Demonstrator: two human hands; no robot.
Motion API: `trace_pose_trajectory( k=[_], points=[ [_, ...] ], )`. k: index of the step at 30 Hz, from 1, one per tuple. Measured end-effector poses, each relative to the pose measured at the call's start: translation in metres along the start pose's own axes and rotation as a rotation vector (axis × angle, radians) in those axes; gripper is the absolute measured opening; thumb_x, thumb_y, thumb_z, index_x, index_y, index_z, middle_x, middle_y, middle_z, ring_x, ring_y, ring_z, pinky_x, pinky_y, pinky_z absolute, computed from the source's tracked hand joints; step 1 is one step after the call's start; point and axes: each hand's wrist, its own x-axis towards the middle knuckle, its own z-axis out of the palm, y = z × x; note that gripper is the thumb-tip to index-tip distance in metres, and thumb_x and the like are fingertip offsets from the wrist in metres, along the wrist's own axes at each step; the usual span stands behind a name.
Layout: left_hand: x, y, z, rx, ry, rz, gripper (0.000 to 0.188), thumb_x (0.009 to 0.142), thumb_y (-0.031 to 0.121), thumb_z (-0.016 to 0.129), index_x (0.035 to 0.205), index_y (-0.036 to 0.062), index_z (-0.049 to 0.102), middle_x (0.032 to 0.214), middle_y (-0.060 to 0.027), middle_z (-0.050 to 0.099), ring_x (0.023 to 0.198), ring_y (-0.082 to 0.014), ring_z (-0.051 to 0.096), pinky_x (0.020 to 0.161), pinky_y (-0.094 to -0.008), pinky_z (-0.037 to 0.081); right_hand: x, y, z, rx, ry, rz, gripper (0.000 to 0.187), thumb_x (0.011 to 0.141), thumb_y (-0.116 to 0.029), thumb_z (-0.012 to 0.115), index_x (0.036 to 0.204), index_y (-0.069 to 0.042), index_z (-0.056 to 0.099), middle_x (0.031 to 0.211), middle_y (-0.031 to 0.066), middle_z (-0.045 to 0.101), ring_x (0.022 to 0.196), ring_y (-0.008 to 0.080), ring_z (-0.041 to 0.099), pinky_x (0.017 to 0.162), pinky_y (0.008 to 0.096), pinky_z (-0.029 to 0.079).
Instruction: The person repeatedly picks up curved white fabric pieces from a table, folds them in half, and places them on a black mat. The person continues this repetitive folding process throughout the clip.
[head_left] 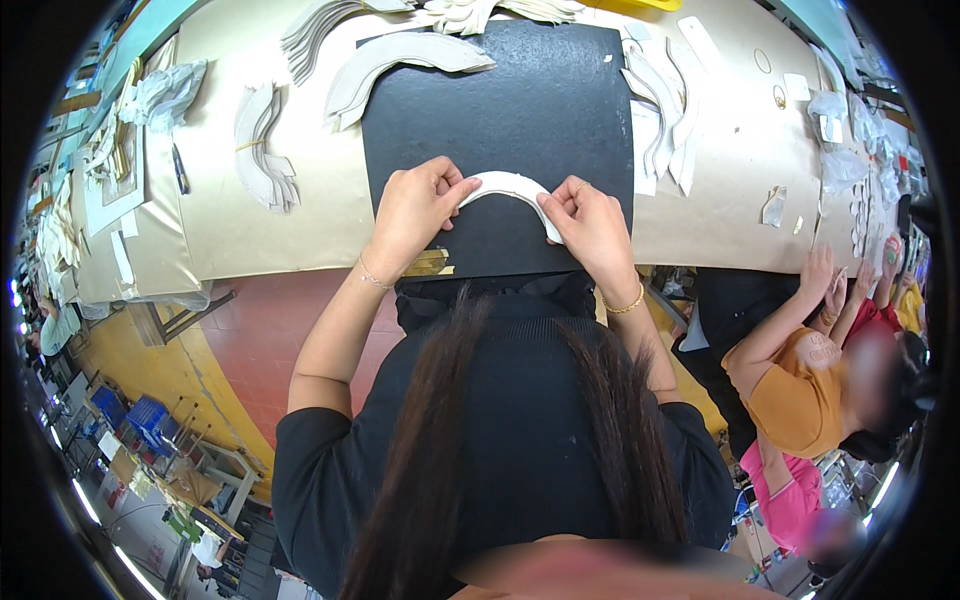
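A curved white strip (505, 183), bent like an arch, is held low over a black mat (500, 120). My left hand (425, 208) pinches its left end between thumb and fingers. At the other end, my right hand (588, 222) grips the strip the same way. Beyond my hands, a stack of curved off-white pieces (405, 62) lies across the mat's far left part. To the mat's right rests another group of wavy white pieces (668, 105).
A banded bundle of curved pieces (262, 150) lies left of the mat, near a dark pen (180, 168). More stacked strips (330, 30) sit at the far edge. Plastic bags (165, 95) lie far left. Co-workers, one in an orange shirt (790, 390), sit along the table's right side.
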Motion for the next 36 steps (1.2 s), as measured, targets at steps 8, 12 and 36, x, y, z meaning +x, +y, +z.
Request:
trace_pose_trajectory(
  k=[8,12,36],
  points=[
    [-0.002,0.001,0.002,0.022,0.029,0.019,0.029,0.092,0.026,0.073,0.08,0.0005,0.067,0.056,-0.0073,0.064,0.048,-0.013,0.063,0.051,-0.0264,0.049,0.0,-0.002,0.001,-0.056,0.002,-0.006,0.026,0.092,-0.026,0.069,0.08,-0.002,0.065,0.062,0.01,0.067,0.057,0.023,0.067,0.058,0.0344,0.05],
    [-0.001,0.0,0.002,0.062,0.036,0.039,0.03,0.092,0.027,0.073,0.079,0.0009,0.067,0.055,-0.0074,0.063,0.048,-0.0148,0.064,0.052,-0.0276,0.049,0.0,-0.003,0.002,-0.075,-0.007,0.015,0.026,0.092,-0.027,0.068,0.081,-0.004,0.065,0.063,0.0098,0.067,0.059,0.0255,0.068,0.06,0.0363,0.051],
    [-0.012,-0.006,-0.026,-0.015,-0.081,-0.177,0.024,0.092,0.021,0.074,0.085,-0.0012,0.067,0.066,-0.0075,0.068,0.055,-0.0105,0.065,0.05,-0.0238,0.05,0.002,-0.004,0.002,-0.184,-0.004,-0.023,0.027,0.093,-0.028,0.068,0.085,-0.002,0.066,0.065,0.0112,0.068,0.061,0.0255,0.068,0.062,0.0367,0.052]
  ],
)
